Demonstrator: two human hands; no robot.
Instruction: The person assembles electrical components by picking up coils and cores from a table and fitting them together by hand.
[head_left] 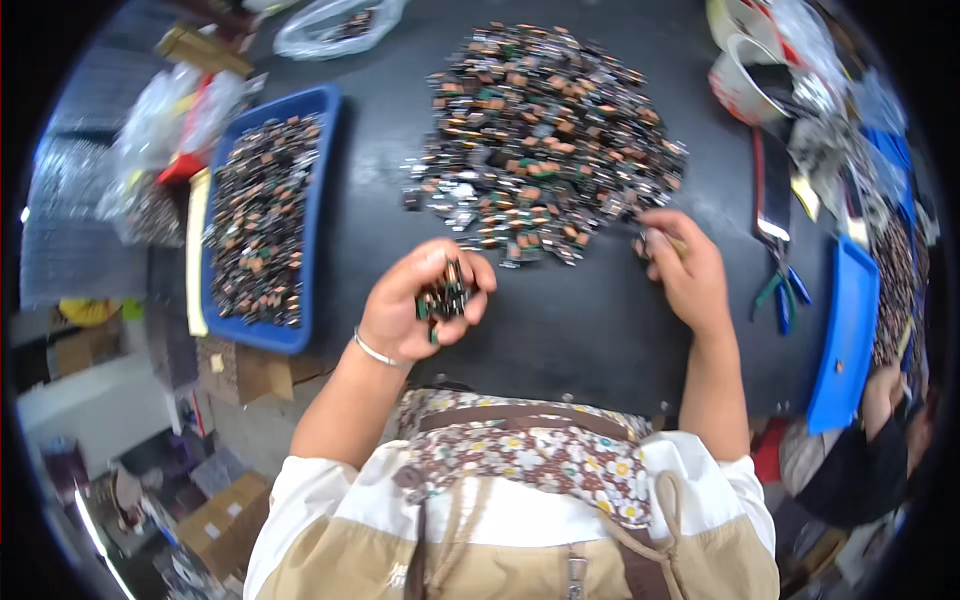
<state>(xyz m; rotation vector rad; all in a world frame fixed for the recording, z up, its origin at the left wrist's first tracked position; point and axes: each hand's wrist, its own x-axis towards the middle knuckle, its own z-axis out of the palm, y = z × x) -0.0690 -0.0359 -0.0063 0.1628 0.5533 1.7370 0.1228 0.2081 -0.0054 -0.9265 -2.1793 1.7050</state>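
A big heap of small copper-and-black parts (pixel 545 135) lies on the black table (pixel 580 330). My left hand (pixel 425 300) is cupped palm up in front of the heap and holds a bunch of these small parts (pixel 447 295). My right hand (pixel 685 270) reaches to the heap's right front edge, fingers pinched around a thin tool or stick (pixel 660 240); what its tip touches is hidden.
A blue tray (pixel 320 180) full of sorted parts stands at the left. Blue-handled pliers (pixel 785 290) lie right of my right hand, beside another blue tray (pixel 850 330). Plastic bags and boxes sit at the back left; another person's sleeve shows at the lower right.
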